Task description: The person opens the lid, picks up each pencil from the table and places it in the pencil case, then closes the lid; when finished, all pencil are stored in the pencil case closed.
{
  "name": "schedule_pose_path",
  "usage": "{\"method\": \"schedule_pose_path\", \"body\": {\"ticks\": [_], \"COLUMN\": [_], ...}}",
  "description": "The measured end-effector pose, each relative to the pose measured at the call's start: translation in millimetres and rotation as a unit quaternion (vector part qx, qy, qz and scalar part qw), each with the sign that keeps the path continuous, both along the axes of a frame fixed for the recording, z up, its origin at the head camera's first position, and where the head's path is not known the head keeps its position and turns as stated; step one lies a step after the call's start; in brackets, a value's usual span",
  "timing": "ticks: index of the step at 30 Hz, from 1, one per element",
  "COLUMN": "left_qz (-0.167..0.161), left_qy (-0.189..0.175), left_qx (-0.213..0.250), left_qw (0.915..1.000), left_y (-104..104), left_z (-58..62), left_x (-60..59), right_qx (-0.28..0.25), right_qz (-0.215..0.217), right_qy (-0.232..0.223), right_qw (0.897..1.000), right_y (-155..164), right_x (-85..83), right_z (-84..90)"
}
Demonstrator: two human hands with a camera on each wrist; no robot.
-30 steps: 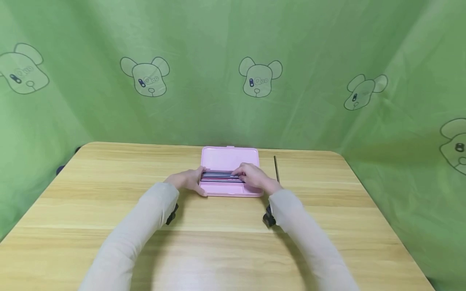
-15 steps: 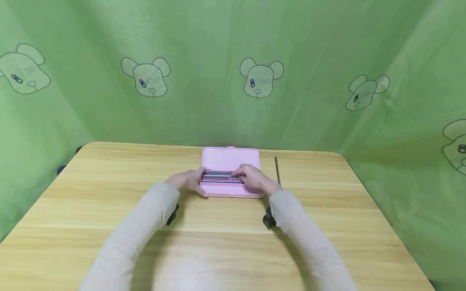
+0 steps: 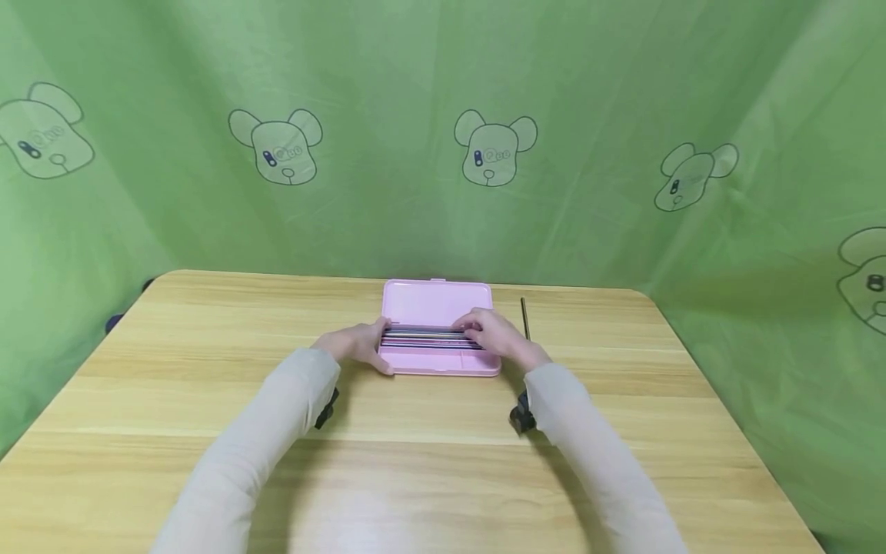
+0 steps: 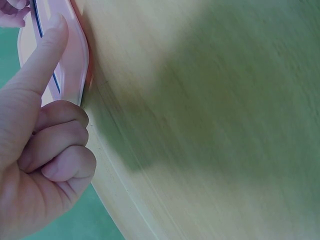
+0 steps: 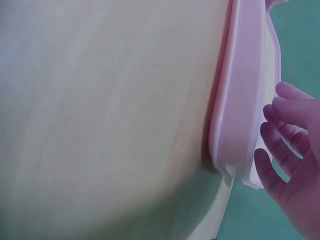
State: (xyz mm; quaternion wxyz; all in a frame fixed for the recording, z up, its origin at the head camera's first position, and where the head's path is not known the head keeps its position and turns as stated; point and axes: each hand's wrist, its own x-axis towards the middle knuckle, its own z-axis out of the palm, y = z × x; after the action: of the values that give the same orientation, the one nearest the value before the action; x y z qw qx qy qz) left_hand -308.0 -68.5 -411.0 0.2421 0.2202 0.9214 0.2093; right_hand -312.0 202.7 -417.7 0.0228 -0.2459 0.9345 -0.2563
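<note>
- Nearest the camera, two pale sleeves run forward over a wooden table with a light grain and rounded corners.
- Mid-table lies an open pink case, smooth plastic with rounded corners, its long axis running left to right; the lid lies flat behind the tray.
- At the case's left end sits the left hand: in the wrist view its forefinger lies straight along the case's end while the other fingers curl into the palm and hold nothing. It steadies rather than grips.
- Over the tray's right end is the right hand. In the wrist view its fingers are loosely spread beside the case's rim, apart and clamped on nothing; whether the tips touch the pens I cannot tell.
- Inside the tray, a tight row of thin dark pens lies parallel to the case's long side, between the two hands, and both hands are about equally near.
- Just right of the case, apart from it, one slim dark pen lies on the table pointing away, across the row's axis; the right hand is nearer to it.
- Behind everything hangs a green curtain, slightly creased and printed with cartoon bear heads.
</note>
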Motion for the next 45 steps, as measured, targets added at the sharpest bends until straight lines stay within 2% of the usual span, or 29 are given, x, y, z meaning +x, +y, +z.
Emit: {"method": "schedule_pose_path", "body": {"ticks": [5,14,17,20,21,24,27,28,30,35,36,39,42,45], "left_qz": [-0.001,-0.015,-0.01,-0.008,-0.017,-0.017,-0.014,-0.006,-0.005,-0.005,-0.013,-0.017,-0.015,-0.008], "left_qy": [0.0,0.014,0.005,0.0,0.007,0.008,0.01,0.003,0.003,-0.005,0.003,0.004,0.002,-0.003], "left_qx": [0.008,0.001,0.001,0.002,0.008,0.005,0.008,0.003,0.006,0.009,0.012,0.009,0.012,0.009], "left_qw": [1.0,0.9998,0.9999,1.0,0.9998,0.9998,0.9998,1.0,1.0,0.9999,0.9998,0.9998,0.9998,0.9999], "left_y": [-0.7,-0.8,-0.2,-1.1,-3.8,-4.7,-4.3,-1.7,-0.7,-1.2,-2.5,-3.4,-2.9,-1.0], "left_z": [1.9,3.1,2.3,-1.9,-11.5,-14.0,-10.6,-1.4,1.0,-1.8,-6.0,-8.4,-6.7,-0.2], "left_x": [0.9,-0.9,-2.1,-6.8,-13.8,-16.0,-10.3,-2.9,0.0,-4.5,-8.0,-10.8,-8.9,-2.3], "right_qx": [-0.009,-0.013,-0.018,-0.023,-0.024,-0.025,-0.028,-0.028,-0.029,-0.034,-0.035,-0.03,-0.008,0.019], "right_qz": [-0.008,-0.022,-0.03,-0.044,-0.047,-0.055,-0.06,-0.063,-0.069,-0.083,-0.087,-0.104,-0.118,-0.12], "right_qy": [-0.008,0.006,0.007,-0.001,-0.003,-0.013,-0.023,-0.03,-0.039,-0.066,-0.074,-0.107,-0.124,-0.126], "right_qw": [1.0,1.0,0.999,0.999,0.999,0.998,0.998,0.997,0.996,0.994,0.993,0.988,0.985,0.984], "right_y": [8.5,33.7,44.3,54.1,57.2,66.1,74.6,77.2,82.3,92.4,93.8,96.5,97.5,97.9], "right_x": [-2.6,-8.0,-8.7,-8.6,-8.5,-7.1,-4.9,-4.1,-3.1,-0.6,0.1,3.4,6.4,7.9], "right_z": [1.6,2.1,0.8,0.1,-0.1,-0.5,-1.0,-1.2,-2.1,-4.5,-4.6,-2.6,-0.9,-1.4]}}
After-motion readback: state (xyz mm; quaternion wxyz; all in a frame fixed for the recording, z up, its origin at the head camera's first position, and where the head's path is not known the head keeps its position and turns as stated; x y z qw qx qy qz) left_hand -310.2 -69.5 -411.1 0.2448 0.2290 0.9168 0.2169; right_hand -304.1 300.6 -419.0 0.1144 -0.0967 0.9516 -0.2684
